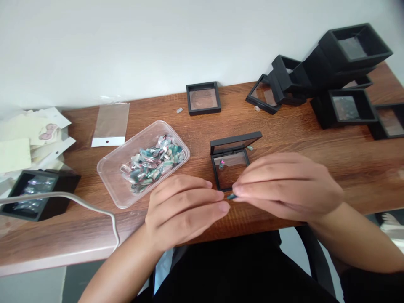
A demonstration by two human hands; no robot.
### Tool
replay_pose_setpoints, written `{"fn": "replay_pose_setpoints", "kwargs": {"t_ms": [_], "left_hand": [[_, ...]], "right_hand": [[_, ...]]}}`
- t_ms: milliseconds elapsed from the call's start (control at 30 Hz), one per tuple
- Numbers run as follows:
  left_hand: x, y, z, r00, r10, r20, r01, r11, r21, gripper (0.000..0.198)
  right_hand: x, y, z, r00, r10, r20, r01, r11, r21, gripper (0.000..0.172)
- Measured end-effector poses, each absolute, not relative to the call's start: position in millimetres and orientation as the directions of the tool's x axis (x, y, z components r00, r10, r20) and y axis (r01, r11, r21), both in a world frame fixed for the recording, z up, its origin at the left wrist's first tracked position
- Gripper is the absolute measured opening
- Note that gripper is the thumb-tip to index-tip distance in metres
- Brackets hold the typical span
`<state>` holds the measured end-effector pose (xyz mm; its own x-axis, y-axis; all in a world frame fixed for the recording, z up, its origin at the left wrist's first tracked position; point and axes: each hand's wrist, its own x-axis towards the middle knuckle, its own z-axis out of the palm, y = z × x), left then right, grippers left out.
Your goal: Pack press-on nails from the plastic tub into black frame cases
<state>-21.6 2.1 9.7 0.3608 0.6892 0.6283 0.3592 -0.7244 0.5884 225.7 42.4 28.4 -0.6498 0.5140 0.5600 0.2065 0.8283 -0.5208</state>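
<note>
My right hand (284, 185) pinches a small dark teal piece (232, 196) between its fingertips. Close to the left of it, my left hand (186, 210) has its fingers stretched out, with nothing visible in them; its thumb is hidden. Just beyond both hands, a black hinged display frame (236, 136) stands open on the table, its lid raised and its panes clear. One small shiny piece with a pink glint (221, 163) lies on the lower pane. My right hand covers part of the frame's right side.
Left of the frame, a clear plastic tub (110, 168) holds many glossy teal and pinkish pieces. Black display frames (331, 54) are stacked at the right; another frame (203, 111) lies near the wall. A clear bag (112, 120), cards (19, 126), a black box (59, 193) and a white cable (94, 208) lie left.
</note>
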Motion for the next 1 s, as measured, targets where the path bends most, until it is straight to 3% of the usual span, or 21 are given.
{"fn": "replay_pose_setpoints", "kwargs": {"t_ms": [100, 167, 267, 467, 1000], "left_hand": [[-14, 5, 5, 0.468, 0.517, 0.717, 0.384, -0.85, 0.362, 0.023], [-7, 6, 3, 0.547, 0.521, 0.655, 0.421, -0.848, 0.323, 0.022], [2, 4, -2, 0.669, 0.543, 0.508, 0.435, -0.84, 0.324, 0.02], [1, 0, -9, 0.767, 0.578, 0.279, 0.506, -0.811, 0.292, 0.019], [1, -7, -5, 0.805, 0.533, 0.26, 0.427, -0.825, 0.37, 0.029]], "right_hand": [[240, 44, 29, -0.616, 0.562, 0.552, 0.422, 0.827, -0.371, 0.015], [247, 47, 25, -0.645, 0.581, 0.497, 0.512, 0.811, -0.283, 0.015], [249, 51, 17, -0.708, 0.589, 0.39, 0.556, 0.805, -0.206, 0.016], [235, 55, 1, -0.7, 0.659, 0.276, 0.633, 0.751, -0.188, 0.019], [220, 51, -11, -0.728, 0.625, 0.28, 0.603, 0.779, -0.17, 0.021]]}}
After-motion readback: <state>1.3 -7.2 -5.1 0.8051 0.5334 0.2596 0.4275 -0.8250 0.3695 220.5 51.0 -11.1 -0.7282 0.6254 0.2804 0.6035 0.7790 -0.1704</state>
